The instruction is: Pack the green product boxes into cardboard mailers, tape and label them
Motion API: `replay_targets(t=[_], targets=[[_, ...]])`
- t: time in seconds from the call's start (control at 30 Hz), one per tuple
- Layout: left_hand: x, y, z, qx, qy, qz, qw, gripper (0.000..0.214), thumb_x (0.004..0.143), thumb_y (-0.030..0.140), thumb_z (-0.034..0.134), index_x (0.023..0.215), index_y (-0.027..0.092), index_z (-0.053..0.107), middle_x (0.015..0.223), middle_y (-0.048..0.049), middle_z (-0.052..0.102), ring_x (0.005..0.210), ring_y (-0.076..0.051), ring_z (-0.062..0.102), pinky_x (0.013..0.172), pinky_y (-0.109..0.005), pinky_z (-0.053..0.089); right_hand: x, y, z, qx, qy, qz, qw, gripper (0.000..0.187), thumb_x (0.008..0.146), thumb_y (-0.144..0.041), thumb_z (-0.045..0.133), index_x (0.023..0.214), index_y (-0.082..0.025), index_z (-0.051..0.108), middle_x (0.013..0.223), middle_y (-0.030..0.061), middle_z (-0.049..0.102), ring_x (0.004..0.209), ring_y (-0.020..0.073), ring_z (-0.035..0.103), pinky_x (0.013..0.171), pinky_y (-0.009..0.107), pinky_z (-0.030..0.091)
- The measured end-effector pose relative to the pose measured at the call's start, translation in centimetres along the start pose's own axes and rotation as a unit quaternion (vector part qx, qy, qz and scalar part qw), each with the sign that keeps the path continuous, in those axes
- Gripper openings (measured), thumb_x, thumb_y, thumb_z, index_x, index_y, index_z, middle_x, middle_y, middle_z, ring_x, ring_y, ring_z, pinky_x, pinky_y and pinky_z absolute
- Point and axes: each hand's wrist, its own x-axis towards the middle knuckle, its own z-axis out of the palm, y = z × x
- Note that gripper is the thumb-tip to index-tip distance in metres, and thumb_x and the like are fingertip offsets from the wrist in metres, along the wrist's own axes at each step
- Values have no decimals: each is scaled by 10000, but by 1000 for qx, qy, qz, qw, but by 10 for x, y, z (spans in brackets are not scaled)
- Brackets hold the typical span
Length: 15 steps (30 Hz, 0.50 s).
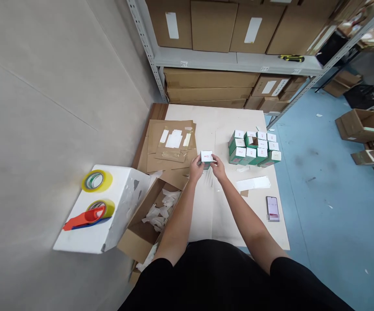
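Note:
Between my two hands, near the middle of the white tabletop [219, 125], is a small green and white box [206, 157] with red print on its white top. My left hand [196, 168] grips its left side, fingers curled against it. On the opposite side my right hand [218, 167] has its fingers closed on the box's right edge. A block of several similar green and white boxes [251, 153] stands to the right, and one at the back has a dark gap in its top. A blank white strip [253, 183] lies in front of that block.
Flattened cardboard [154, 151] covers the table's left part. Below it stands an open carton [138, 231] with crumpled white paper. Yellow tape rolls [109, 179] and a red tape dispenser [84, 218] sit on a white box at left. A phone [273, 207] lies near the right edge; shelving [206, 56] rises behind.

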Motion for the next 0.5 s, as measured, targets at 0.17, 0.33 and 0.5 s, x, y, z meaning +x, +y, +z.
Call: replay_targets(t=[0.17,0.33,0.5], targets=[[-85,-14,17,32,34,-24,999,383,909,235,718,1285,166,722,1191,-132,707,1117,-250,722,1065,-409,570,-89,21,-34,-24,23,31,999,490,865,-430,648,1309,-228,694,1345,111,711,1028,243,703,924,395,588],[-166,-34,35,72,24,-59,995,312,902,183,696,1211,176,739,1137,-119,728,1053,-230,727,1025,-398,586,-165,60,-68,-65,31,76,995,394,855,-403,642,1205,-235,708,1204,77,760,912,232,720,899,395,582],[-229,-53,41,115,-3,-109,987,397,874,163,721,1270,175,729,1133,-112,736,1050,-236,735,1041,-398,577,-213,102,-86,-104,12,116,988,404,839,-350,632,1227,-245,675,1144,51,768,864,222,722,899,395,577]])
